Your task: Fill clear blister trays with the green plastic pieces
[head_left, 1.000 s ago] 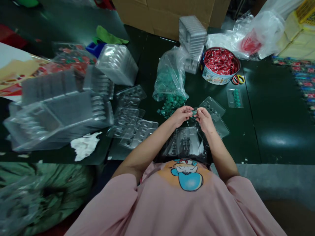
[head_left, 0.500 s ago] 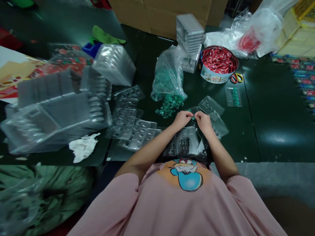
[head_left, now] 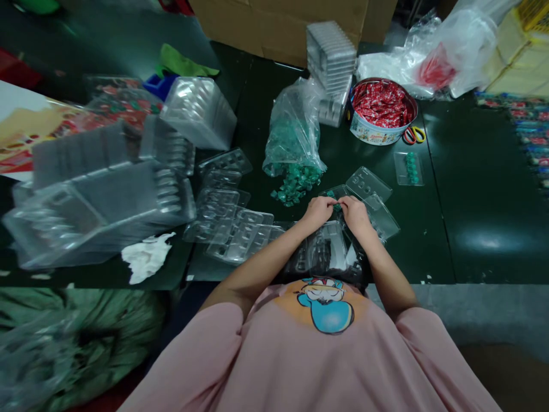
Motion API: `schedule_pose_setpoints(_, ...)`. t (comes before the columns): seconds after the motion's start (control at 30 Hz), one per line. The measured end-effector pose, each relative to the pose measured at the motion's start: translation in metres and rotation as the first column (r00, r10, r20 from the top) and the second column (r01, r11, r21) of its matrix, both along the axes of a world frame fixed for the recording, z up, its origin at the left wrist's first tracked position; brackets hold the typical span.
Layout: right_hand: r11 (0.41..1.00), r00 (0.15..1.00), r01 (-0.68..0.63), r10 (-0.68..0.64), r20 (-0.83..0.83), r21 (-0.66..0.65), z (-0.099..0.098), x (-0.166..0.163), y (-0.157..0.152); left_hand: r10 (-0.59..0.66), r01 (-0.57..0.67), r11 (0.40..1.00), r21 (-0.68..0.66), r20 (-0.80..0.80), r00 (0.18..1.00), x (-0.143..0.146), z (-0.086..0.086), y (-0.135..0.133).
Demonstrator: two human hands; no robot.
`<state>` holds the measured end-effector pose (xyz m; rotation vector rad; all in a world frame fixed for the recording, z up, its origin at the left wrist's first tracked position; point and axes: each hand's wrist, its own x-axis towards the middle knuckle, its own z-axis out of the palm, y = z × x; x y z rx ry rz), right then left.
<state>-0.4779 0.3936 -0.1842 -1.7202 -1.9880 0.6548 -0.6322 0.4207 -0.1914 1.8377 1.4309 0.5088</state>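
My left hand [head_left: 319, 210] and my right hand [head_left: 353, 213] meet at the fingertips, both closed in a pinch. A small green piece [head_left: 337, 207] shows at the fingertips, partly hidden by them. Beneath lies a clear plastic blister tray [head_left: 342, 189] with green in it near my left fingers. Just beyond my left hand, loose green translucent pieces [head_left: 295, 183] spill from a clear plastic bag [head_left: 294, 129]. To the right of my right hand rest two clear trays, one farther back [head_left: 369, 183] and one nearer [head_left: 383, 217]. Another tray [head_left: 401, 169] holds a row of green pieces.
Stacked clear trays [head_left: 115, 200] cover the left side, with a white crumpled tissue [head_left: 146, 257] in front. Loose trays [head_left: 244, 232] lie left of my forearm. Behind stand a round tin [head_left: 377, 136] of red packets, scissors [head_left: 414, 135] and a cardboard box [head_left: 283, 28].
My hands stay at nearly the same spot, fingertips still together. My left hand has shifted very slightly, and a little more green shows near the fingers.
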Motion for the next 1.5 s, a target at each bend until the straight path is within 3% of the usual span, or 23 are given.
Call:
schedule_pose_setpoints(0.17, 0.995, 0.994, -0.099, 0.1, -0.036, 0.016, 0.001, 0.002, 0.003, -0.002, 0.002, 1.0, 0.0, 0.013, 1.0, -0.006, 0.001, 0.003)
schedule_pose_setpoints(0.53, 0.987, 0.961, -0.083, 0.116, 0.252, -0.14, 0.003, -0.019, 0.014, 0.049, -0.044, 0.998, -0.039, 0.118, 0.992, -0.019, -0.004, 0.008)
schedule_pose_setpoints(0.77, 0.99, 0.952, 0.067, -0.026, 0.306, -0.123, 0.001, -0.031, 0.025, 0.141, -0.134, 0.989, -0.057, 0.15, 0.979, -0.041, -0.005, 0.018)
schedule_pose_setpoints(0.97, 0.992, 0.955, 0.038, -0.001, 0.297, -0.121, -0.005, -0.034, 0.037, 0.186, -0.181, 0.976, 0.121, -0.035, 0.982, -0.067, 0.005, 0.024)
schedule_pose_setpoints(1.1, 0.99, 0.949, 0.041, 0.003, 0.316, -0.132, -0.007, -0.035, 0.04, 0.071, -0.024, 0.979, 0.203, -0.229, 0.971, -0.074, 0.004, 0.026)
schedule_pose_setpoints(1.27, 0.99, 0.971, 0.071, -0.041, 0.236, -0.12, -0.009, -0.031, 0.039, -0.027, 0.148, 0.962, 0.228, -0.461, 0.887, -0.068, 0.003, 0.026)
schedule_pose_setpoints(1.37, 0.994, 0.982, 0.065, -0.048, 0.18, -0.087, -0.01, -0.026, 0.035, -0.045, 0.169, 0.964, 0.205, -0.5, 0.865, -0.065, 0.004, 0.026)
schedule_pose_setpoints(1.5, 0.996, 0.994, 0.069, -0.063, 0.093, -0.054, -0.007, -0.019, 0.029, -0.056, 0.157, 0.968, 0.194, -0.445, 0.894, -0.068, 0.003, 0.026)
